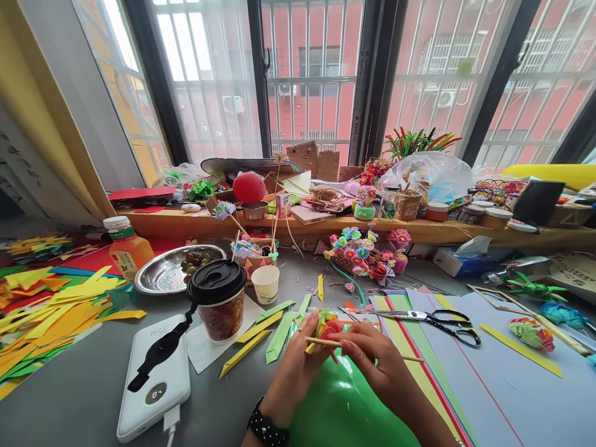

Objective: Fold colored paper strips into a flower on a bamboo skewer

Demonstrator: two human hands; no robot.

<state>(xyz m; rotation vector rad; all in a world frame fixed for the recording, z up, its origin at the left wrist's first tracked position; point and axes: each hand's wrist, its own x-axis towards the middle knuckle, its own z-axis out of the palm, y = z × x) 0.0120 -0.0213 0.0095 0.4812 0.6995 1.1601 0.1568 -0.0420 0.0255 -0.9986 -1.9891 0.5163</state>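
My left hand (pixel 293 369) is closed around a small folded paper flower (pixel 326 326) in red, yellow and green, held just above the grey table. My right hand (pixel 375 360) pinches a thin wooden stick (pixel 412 358) that lies across the flower, pointing left and right. Both hands hover over a green sheet (pixel 339 403). A black beaded band sits on my left wrist.
Scissors (pixel 442 323) lie on coloured sheets to the right. A lidded coffee cup (pixel 218 304), a paper cup (pixel 265 284), a white power bank (pixel 156 379), a steel dish (pixel 162 273) and a juice bottle (pixel 125 245) stand left. Yellow paper strips are piled far left; paper flowers crowd the windowsill.
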